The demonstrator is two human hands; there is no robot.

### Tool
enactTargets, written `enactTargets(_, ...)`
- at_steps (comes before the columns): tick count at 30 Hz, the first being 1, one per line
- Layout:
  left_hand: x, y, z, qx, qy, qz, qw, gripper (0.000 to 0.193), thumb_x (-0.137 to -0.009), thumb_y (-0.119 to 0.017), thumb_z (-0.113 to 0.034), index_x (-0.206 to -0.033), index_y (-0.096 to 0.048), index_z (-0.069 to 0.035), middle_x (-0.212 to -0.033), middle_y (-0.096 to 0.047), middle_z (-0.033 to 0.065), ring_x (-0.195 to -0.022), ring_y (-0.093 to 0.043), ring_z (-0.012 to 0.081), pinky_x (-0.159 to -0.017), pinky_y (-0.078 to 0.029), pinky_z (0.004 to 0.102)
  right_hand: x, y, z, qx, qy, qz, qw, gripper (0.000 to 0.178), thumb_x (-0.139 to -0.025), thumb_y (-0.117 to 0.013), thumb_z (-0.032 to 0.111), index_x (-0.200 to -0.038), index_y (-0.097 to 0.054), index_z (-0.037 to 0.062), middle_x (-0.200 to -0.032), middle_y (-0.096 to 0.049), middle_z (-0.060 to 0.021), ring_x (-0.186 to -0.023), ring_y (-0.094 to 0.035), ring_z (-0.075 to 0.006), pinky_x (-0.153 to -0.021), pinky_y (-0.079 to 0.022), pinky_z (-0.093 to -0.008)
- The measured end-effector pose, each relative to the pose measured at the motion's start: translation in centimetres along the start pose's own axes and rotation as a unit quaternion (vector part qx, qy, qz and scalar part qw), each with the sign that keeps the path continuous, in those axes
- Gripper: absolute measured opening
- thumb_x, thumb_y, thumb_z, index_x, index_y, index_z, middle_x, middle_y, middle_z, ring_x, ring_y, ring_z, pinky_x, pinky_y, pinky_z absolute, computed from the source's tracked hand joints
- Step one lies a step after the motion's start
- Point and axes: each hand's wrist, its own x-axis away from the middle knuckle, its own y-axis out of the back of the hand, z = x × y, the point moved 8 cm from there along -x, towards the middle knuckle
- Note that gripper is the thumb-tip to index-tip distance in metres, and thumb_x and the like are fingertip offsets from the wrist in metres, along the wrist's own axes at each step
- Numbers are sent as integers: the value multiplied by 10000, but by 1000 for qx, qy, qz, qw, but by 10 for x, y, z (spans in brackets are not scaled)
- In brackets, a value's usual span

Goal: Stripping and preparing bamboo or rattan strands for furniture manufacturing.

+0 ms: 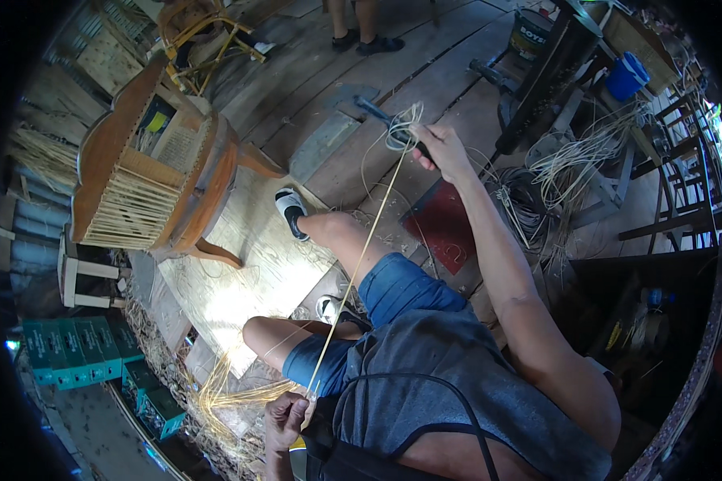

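A long pale cane strand [362, 255] runs nearly straight across my lap, from low on the left up to the upper middle. My left hand [284, 420], down by my left hip, is closed with the strand's lower end in its fingers. At the end of my outstretched arm, my right hand [443, 152] grips the strand's upper part. Thin loops of cane [407, 128] bunch beside its fingers. A dark, bluish-handled tool [371, 107] sticks out past the same hand; its kind is unclear.
A wooden chair [204, 204] with woven cane strands stands tilted at left, on a plywood sheet [273, 276]. Yellowish cane strands [237, 393] lie by my left leg. Coiled cane [573, 164], a blue container [627, 76] and a bucket [529, 36] are at right. Another person's feet [369, 44] show far ahead.
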Motion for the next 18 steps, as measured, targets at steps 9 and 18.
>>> enactTargets(9,-162,-64,-109,-235,-257,-13,937,459,-886,-604,-309,-1181,-542,37,-1123,-597,250,-1064,-566,368,-910,-438,402,107,-79,49,223,164,53,959,333,-966,-506,295,-864,-650,13,-584,-578,-48,-557,-511,-50,-490,-407,-262)
enactTargets(18,-180,-109,-132,5,-176,4,984,278,-941,-576,-201,-765,-549,13,-541,-478,11,-493,-421,68,-454,-366,253,124,-89,51,155,163,94,970,336,-934,-560,250,-749,-613,-25,-552,-551,-124,-464,-521,-179,-484,-416,-326)
